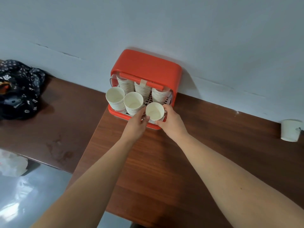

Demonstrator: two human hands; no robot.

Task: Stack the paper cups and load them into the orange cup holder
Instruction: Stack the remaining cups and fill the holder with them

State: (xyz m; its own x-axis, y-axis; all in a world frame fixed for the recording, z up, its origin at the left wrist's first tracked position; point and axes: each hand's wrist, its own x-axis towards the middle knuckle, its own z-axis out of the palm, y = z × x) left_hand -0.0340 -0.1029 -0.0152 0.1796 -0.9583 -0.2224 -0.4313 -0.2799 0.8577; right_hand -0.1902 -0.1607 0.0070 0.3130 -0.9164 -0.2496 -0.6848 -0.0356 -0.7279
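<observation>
Both hands cradle the cup stack (155,111) at centre frame: left hand (135,124) and right hand (172,122) each clamped on a side, likely to keep it upright as it settles into the orange cup holder (146,66)'s front corner. One stray cup (290,130) waits at far right of the desk (205,137).

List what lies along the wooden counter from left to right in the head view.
Dark patterned cloth → orange cup holder holding cup stacks, with both hands at its front right stack → lone paper cup.
</observation>
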